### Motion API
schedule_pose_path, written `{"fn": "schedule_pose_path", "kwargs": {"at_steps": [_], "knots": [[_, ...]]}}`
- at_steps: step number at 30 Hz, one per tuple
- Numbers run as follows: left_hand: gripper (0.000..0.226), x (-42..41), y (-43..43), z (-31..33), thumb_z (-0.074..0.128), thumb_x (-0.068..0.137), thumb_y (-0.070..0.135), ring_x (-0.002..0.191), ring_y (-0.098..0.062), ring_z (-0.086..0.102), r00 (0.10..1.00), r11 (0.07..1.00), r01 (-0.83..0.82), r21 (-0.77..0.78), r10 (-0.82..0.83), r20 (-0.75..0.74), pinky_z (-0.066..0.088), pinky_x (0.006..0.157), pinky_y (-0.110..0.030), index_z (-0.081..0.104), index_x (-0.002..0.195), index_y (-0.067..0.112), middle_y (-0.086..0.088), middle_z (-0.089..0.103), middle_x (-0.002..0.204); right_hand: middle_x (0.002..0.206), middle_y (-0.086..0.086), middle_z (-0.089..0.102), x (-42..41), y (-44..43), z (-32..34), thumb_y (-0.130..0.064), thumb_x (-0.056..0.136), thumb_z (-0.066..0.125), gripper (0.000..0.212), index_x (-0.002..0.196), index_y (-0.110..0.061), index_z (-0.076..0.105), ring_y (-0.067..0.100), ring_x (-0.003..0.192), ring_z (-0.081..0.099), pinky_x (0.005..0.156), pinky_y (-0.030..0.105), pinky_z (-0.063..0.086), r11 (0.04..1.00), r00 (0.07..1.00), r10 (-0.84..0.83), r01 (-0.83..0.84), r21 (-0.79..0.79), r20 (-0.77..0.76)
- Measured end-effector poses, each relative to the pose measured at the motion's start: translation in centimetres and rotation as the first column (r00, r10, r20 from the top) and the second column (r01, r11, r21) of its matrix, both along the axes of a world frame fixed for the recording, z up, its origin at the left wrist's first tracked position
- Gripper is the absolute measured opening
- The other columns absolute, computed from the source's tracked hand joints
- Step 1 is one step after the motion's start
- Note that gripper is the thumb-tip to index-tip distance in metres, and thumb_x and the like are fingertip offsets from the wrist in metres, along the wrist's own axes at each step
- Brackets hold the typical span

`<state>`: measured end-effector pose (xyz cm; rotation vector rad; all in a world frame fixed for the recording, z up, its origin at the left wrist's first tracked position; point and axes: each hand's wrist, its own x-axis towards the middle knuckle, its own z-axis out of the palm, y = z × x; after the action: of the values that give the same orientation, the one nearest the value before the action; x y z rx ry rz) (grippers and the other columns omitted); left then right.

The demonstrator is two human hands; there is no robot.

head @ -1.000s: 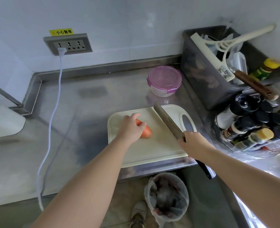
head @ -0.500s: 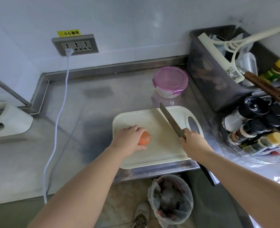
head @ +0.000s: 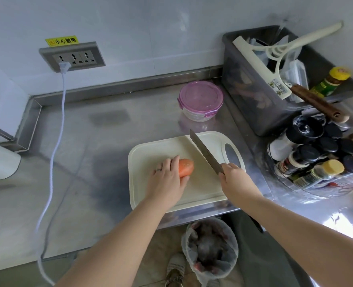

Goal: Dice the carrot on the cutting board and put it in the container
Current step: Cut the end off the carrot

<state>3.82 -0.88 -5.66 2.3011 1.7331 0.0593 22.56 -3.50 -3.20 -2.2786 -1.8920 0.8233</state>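
Note:
An orange carrot lies on the cream cutting board at the counter's front edge. My left hand holds the carrot's left part, fingers over it and thumb under its end; only the right end shows. My right hand grips the handle of a cleaver, whose blade points up and to the left, off to the carrot's right. A round clear container with a pink lid stands shut on the counter behind the board.
A grey bin with a squeegee and utensils stands at the right, with a tub of spice bottles in front of it. A white cord runs from the wall socket across the counter. A lined trash bin sits on the floor below.
My left hand has drawn the carrot a little toward me and turned it so that it lies crosswise. The cleaver has stayed to its right in my right hand.

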Motion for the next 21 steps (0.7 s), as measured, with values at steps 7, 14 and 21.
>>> {"fn": "schedule_pose_path", "kwargs": {"at_steps": [7, 14, 21], "knots": [[0.056, 0.4, -0.6, 0.4, 0.031, 0.100, 0.046, 0.116, -0.026, 0.051, 0.995, 0.999, -0.008, 0.039, 0.012, -0.100, 0.039, 0.097, -0.033, 0.019, 0.145, 0.015, -0.008, 0.041, 0.135, 0.079, -0.007, 0.039, -1.2, -1.1, 2.5, -0.010, 0.100, 0.035, 0.012, 0.094, -0.012, 0.045, 0.018, 0.068, 0.045, 0.050, 0.022, 0.028, 0.990, 0.995, 0.090, -0.084, 0.113, -0.048], [0.055, 0.8, -0.6, 0.6, 0.031, 0.100, 0.045, 0.115, -0.026, 0.052, 0.987, 0.999, -0.029, 0.037, 0.034, -0.155, 0.039, 0.095, -0.033, 0.021, 0.144, 0.014, -0.008, 0.042, 0.136, 0.111, 0.002, 0.056, -2.4, -1.8, 4.0, -0.009, 0.101, 0.039, 0.028, 0.127, -0.010, 0.050, 0.022, 0.087, 0.063, 0.074, 0.028, 0.054, 0.988, 0.988, 0.150, -0.148, 0.045, -0.025], [0.055, 1.0, -0.6, 0.6, 0.031, 0.100, 0.045, 0.115, -0.025, 0.052, 0.985, 0.998, -0.049, 0.031, 0.053, -0.164, 0.038, 0.095, -0.033, 0.020, 0.144, 0.014, -0.008, 0.042, 0.135, 0.122, 0.004, 0.056, -2.6, -1.9, 4.1, -0.008, 0.100, 0.046, 0.033, 0.132, -0.010, 0.047, 0.021, 0.095, 0.065, 0.085, 0.030, 0.056, 0.983, 0.983, 0.184, -0.184, -0.017, 0.011]]}}
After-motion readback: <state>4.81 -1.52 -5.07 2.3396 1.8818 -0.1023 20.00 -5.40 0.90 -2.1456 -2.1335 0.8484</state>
